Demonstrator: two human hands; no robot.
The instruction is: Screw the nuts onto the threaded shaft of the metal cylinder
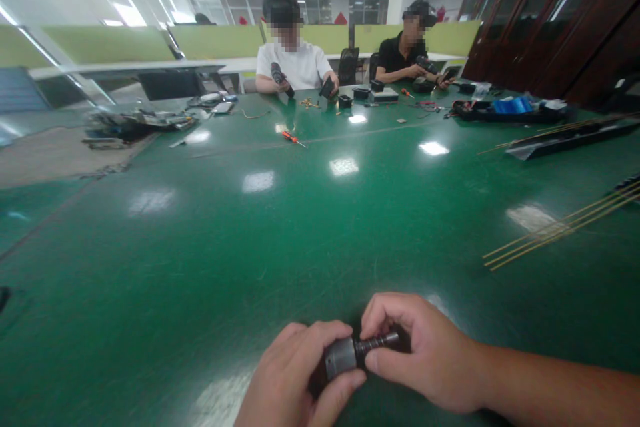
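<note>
Holding: L hand (295, 370), fingers round metal cyl. (341, 358), prob. to steady it; R hand (433, 355), fingers pinching its ribbed shaft (379, 342), likely for control, over nr. side of green counter (280, 247).

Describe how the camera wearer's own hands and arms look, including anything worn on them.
The left hand and right hand are bare: no gloves, rings or markings show. The right forearm has no sleeve, watch or bracelet in view. The left forearm lies out of frame.
</note>
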